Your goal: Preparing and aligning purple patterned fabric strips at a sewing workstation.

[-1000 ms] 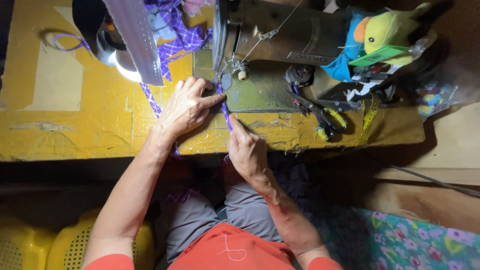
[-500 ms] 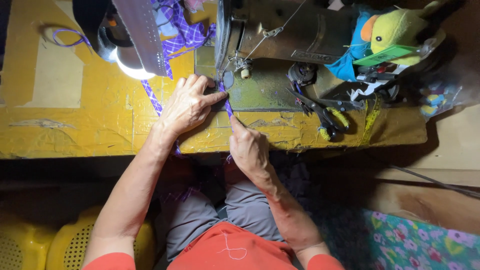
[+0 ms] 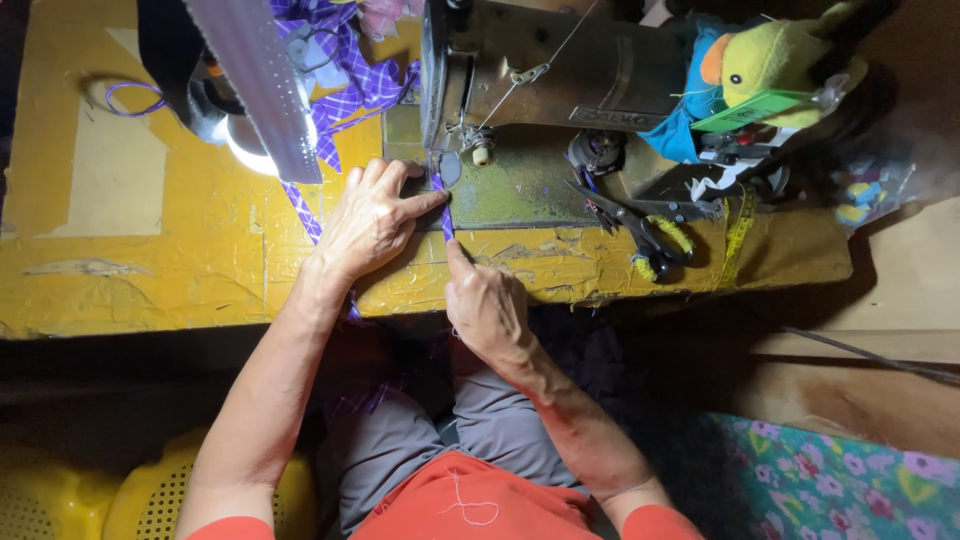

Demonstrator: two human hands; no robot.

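Observation:
A narrow purple checked fabric strip (image 3: 444, 210) runs from under the needle of an old sewing machine (image 3: 560, 70) toward the table's front edge. My left hand (image 3: 372, 218) lies flat on the machine bed, its fingertips pressing the strip just left of the presser foot. My right hand (image 3: 486, 305) is at the table's front edge, its forefinger and thumb pinching the strip's near end. More of the purple checked fabric (image 3: 350, 80) is piled behind the needle.
A worn yellow table (image 3: 150, 260) carries the machine. Scissors (image 3: 640, 225) with yellow-wrapped handles lie right of the needle, with a yellow tape measure (image 3: 738, 235) hanging nearby. A yellow plush toy (image 3: 770, 55) sits on the machine. A lamp (image 3: 245, 95) hangs at left. Floral cloth (image 3: 840, 480) lies at lower right.
My right hand has slid slightly toward the table edge along the strip. My left hand stays pressed by the needle.

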